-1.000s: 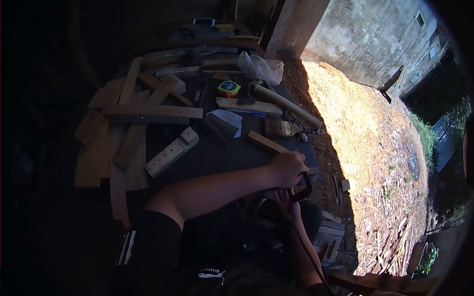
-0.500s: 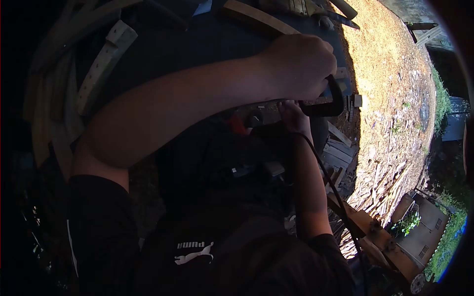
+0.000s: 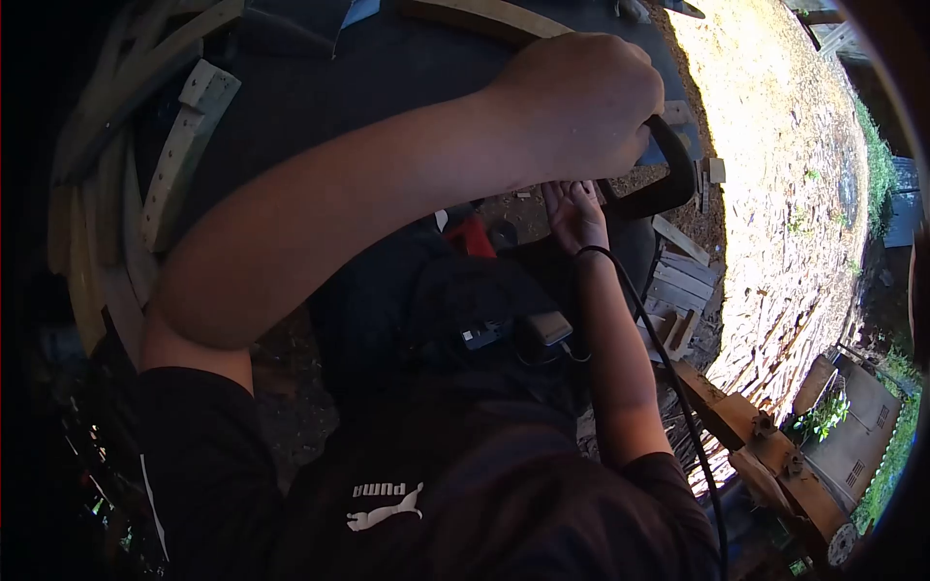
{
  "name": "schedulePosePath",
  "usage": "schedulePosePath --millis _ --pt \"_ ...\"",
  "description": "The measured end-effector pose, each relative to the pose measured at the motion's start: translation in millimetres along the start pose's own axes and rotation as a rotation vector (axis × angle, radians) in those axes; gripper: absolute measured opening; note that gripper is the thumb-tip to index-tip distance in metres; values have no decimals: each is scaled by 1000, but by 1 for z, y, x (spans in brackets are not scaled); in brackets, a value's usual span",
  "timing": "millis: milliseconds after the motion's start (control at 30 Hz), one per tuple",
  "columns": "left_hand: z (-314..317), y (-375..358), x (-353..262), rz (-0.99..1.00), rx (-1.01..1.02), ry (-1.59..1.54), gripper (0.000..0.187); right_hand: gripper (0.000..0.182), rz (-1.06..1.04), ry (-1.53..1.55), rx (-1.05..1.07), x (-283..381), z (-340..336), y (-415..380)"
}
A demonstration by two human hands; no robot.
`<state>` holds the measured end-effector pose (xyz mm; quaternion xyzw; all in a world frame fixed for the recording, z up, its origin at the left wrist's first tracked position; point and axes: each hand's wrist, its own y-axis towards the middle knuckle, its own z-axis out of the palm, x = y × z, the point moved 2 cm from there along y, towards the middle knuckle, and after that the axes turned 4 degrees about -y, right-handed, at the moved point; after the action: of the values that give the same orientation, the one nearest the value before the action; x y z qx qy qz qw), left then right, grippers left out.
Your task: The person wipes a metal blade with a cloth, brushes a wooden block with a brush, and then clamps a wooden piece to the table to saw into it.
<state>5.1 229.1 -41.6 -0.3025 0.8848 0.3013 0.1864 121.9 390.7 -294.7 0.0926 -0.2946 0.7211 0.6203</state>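
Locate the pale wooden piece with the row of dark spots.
In the head view, the pale wooden piece is at upper left on the dark tabletop, between the long boards at the far left and the bent left arm.

At ten o'clock, the pale wood block with dark spots point(image 3: 184, 160) looks matt and dry. The long brown wood strip point(image 3: 484, 14), at twelve o'clock, looks rather smooth. The dark worktop point(image 3: 378, 82) at eleven o'clock is dull; its material I cannot tell. The thick black curved frame point(image 3: 675, 184), at two o'clock, is matt and smooth, plastic or metal being unclear. The black shirt point(image 3: 523, 484) at six o'clock is soft cloth, with wrinkles. The grey wood offcuts point(image 3: 680, 286), at three o'clock, look rough.
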Motion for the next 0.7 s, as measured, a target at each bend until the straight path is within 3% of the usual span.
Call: schedulePosePath --millis 100,233,333,400,500,600,667,700 --pt "-4 -3 0 -11 57 59 23 50 24 -121 82 3 11 5" --pt "-7 3 -2 -40 137 59 24 59 28 -153 39 8 1 10" --pt "-7 3 0 -58 150 41 25 56 135 94 86 -2 -16 15" --pt "-4 2 0 -48 143 32 24 53 148 39 91 3 -9 9" --pt "-1 2 2 18 3 -42 16 45 251 207 149 13 -10 15" --pt "-1 3 0 -26 123 23 24 38 387 220 118 21 -22 16" --pt "-2 2 -1 -25 120 0 24 33 418 216 262 22 -23 21" --pt "-3 2 -1 -24 118 -11 24 30 408 257 434 18 -25 27"
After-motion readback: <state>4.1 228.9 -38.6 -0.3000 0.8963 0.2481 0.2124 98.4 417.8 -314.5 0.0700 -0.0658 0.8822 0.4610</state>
